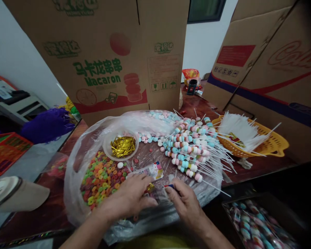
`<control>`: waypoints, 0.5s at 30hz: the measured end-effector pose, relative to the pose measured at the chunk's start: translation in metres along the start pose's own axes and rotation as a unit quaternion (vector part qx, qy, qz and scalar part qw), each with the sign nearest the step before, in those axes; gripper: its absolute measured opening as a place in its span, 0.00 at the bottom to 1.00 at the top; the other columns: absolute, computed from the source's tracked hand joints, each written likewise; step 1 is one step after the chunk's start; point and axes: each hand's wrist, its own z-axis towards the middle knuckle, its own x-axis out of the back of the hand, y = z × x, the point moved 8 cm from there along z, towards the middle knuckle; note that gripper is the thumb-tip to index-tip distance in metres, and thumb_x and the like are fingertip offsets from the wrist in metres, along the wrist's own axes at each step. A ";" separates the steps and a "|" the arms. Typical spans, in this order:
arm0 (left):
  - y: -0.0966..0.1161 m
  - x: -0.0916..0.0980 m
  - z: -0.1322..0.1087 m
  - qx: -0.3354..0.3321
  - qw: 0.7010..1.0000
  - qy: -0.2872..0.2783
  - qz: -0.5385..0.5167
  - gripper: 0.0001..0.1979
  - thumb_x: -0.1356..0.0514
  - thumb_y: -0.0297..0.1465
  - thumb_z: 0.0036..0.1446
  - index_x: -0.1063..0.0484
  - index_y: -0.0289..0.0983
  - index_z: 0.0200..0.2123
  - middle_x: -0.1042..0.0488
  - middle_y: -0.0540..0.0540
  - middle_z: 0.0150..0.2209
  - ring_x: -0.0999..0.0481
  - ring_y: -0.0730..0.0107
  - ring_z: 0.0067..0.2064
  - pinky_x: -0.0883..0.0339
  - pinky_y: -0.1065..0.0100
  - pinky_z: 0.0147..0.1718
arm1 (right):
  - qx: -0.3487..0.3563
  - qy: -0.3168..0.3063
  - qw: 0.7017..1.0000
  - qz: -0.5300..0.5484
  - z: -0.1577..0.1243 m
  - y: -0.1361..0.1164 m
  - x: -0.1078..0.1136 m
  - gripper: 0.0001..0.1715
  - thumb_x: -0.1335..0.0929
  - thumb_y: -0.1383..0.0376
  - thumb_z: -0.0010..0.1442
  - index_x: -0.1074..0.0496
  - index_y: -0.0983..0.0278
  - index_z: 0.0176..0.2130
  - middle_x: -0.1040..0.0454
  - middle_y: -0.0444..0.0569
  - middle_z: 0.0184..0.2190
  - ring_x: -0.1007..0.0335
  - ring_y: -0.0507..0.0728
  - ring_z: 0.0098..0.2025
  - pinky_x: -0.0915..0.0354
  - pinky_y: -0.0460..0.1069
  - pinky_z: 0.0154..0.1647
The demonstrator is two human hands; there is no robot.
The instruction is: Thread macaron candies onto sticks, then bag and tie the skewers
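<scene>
My left hand (pixel 131 196) is stretched over the plastic sheet, thumb and fingers apart. A gold twist tie (pixel 150 187) shows in the gap by its fingertips; whether it touches them I cannot tell. Just beyond lies a printed clear packet (pixel 157 170). To the right, my right hand (pixel 184 200) is closed, pinching a small clear plastic bag (pixel 168 186) with blue and red print. Ring-shaped coloured cereal (pixel 103 174) is heaped left of my hands. Behind it, a round clear tub (pixel 106 147) contains gold twist ties (pixel 123 146). Marshmallow skewers (pixel 188 147) are piled on the right.
A yellow basket (pixel 277 141) with white sticks (pixel 239 129) stands at the right. Large cardboard boxes (pixel 134 45) rise behind the table. A lidded cup (pixel 28 193) is at the left edge. A box of wrapped skewers (pixel 256 221) is low on the right.
</scene>
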 end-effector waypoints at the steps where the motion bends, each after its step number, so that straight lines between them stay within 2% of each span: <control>1: 0.002 -0.001 0.000 0.007 0.999 0.041 -0.017 0.18 0.37 0.38 0.42 0.30 0.40 0.39 0.30 0.46 0.38 0.34 0.64 0.40 0.41 0.70 0.36 | 0.008 0.023 1.000 -0.016 0.000 0.001 0.003 0.12 0.41 0.66 0.60 0.42 0.63 0.24 0.41 0.41 0.20 0.44 0.49 0.24 0.46 0.44 0.24; 2: 0.002 -0.006 0.001 0.016 0.996 0.067 -0.055 0.19 0.37 0.38 0.43 0.31 0.39 0.39 0.30 0.46 0.37 0.34 0.65 0.38 0.40 0.71 0.36 | 0.018 0.045 0.998 -0.030 -0.001 0.002 0.005 0.13 0.41 0.66 0.60 0.43 0.63 0.23 0.42 0.41 0.20 0.44 0.49 0.23 0.47 0.44 0.24; 5: -0.012 -0.028 0.003 0.078 0.975 0.119 -0.168 0.11 0.42 0.38 0.49 0.35 0.36 0.27 0.36 0.52 0.23 0.38 0.74 0.26 0.43 0.74 0.26 | 0.020 0.098 0.994 -0.046 -0.002 0.009 0.010 0.16 0.41 0.66 0.60 0.45 0.62 0.21 0.45 0.40 0.18 0.47 0.48 0.22 0.49 0.44 0.22; 7: -0.017 -0.034 0.004 0.084 0.975 0.130 -0.158 0.11 0.42 0.36 0.49 0.37 0.35 0.22 0.40 0.53 0.20 0.41 0.76 0.24 0.46 0.75 0.23 | -0.015 0.107 0.994 -0.026 -0.003 0.018 0.007 0.19 0.42 0.64 0.60 0.48 0.62 0.19 0.47 0.39 0.16 0.49 0.48 0.20 0.50 0.44 0.20; 10: -0.014 -0.030 0.004 0.019 0.989 0.120 -0.085 0.11 0.44 0.36 0.52 0.36 0.35 0.23 0.39 0.53 0.20 0.41 0.76 0.24 0.47 0.74 0.25 | -0.077 0.084 0.993 0.017 0.003 0.029 0.003 0.23 0.43 0.61 0.62 0.50 0.62 0.17 0.50 0.38 0.14 0.52 0.47 0.17 0.51 0.43 0.17; 11: -0.013 -0.026 0.003 -0.001 0.991 0.120 -0.067 0.12 0.46 0.36 0.54 0.36 0.35 0.23 0.38 0.52 0.20 0.40 0.76 0.24 0.47 0.74 0.25 | -0.080 0.083 0.993 -0.011 0.008 0.029 0.008 0.25 0.44 0.61 0.62 0.50 0.62 0.16 0.51 0.38 0.13 0.53 0.47 0.17 0.52 0.43 0.17; 13: -0.016 -0.014 0.000 -0.019 0.989 0.136 -0.048 0.14 0.50 0.35 0.57 0.37 0.35 0.22 0.38 0.52 0.20 0.39 0.76 0.24 0.47 0.74 0.25 | -0.057 0.100 0.983 -0.143 0.024 0.025 0.033 0.26 0.46 0.61 0.63 0.48 0.63 0.15 0.49 0.39 0.12 0.51 0.47 0.16 0.51 0.44 0.17; 14: -0.018 -0.008 -0.001 -0.019 0.987 0.151 -0.042 0.15 0.51 0.35 0.58 0.37 0.35 0.21 0.39 0.52 0.19 0.39 0.76 0.24 0.47 0.74 0.25 | -0.026 0.121 0.957 -0.262 0.035 0.020 0.052 0.27 0.47 0.62 0.64 0.46 0.63 0.15 0.46 0.40 0.13 0.50 0.47 0.17 0.50 0.44 0.19; 15: -0.021 -0.002 -0.004 -0.015 0.985 0.168 -0.037 0.16 0.53 0.35 0.59 0.38 0.35 0.21 0.39 0.52 0.19 0.39 0.76 0.23 0.47 0.74 0.24 | -0.020 0.133 0.941 -0.310 0.047 0.021 0.072 0.26 0.46 0.62 0.64 0.41 0.64 0.17 0.41 0.43 0.15 0.46 0.49 0.20 0.48 0.46 0.22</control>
